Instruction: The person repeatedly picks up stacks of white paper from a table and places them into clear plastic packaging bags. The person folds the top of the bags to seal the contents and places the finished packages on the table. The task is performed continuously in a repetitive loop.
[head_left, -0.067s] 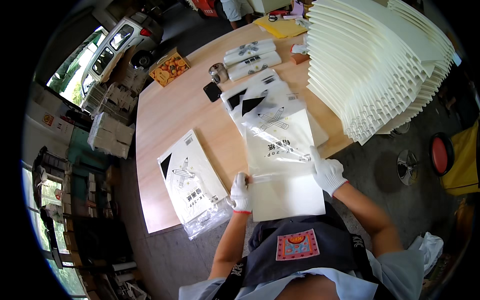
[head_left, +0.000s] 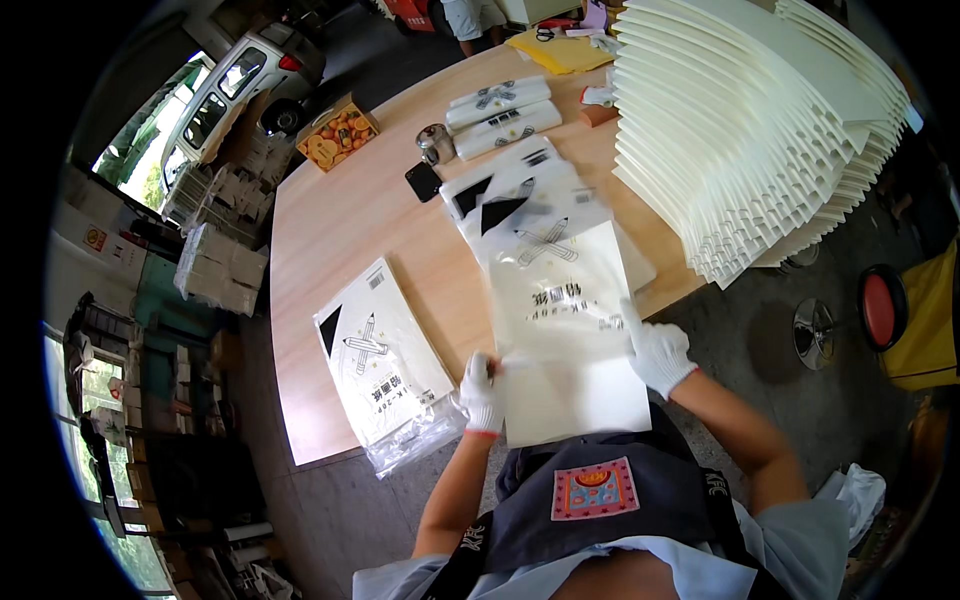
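Observation:
My left hand (head_left: 481, 396), in a white knit glove, pinches the left edge of a clear printed plastic bag (head_left: 553, 298). On the opposite edge my right hand (head_left: 660, 356), gloved likewise, grips the bag with the thumb side against it. A stack of white drawing paper (head_left: 577, 402) sits partly inside the bag; its near end sticks out bare over the table edge towards my apron. Left of it lies a packed pad of paper (head_left: 383, 350) in a similar bag, with a loose plastic flap at its near end.
More printed bags (head_left: 484, 183) lie beyond the paper. Rolled bags (head_left: 508, 130), a metal cup (head_left: 434, 144), a black phone (head_left: 423, 181) and an orange-patterned box (head_left: 339, 134) stand farther back. A tall fanned pile of white paper (head_left: 735, 140) occupies the table's right side.
Both hands have moved slightly towards me, drawing the bag a little farther down over the paper stack. The bag's print is now blurred by motion.

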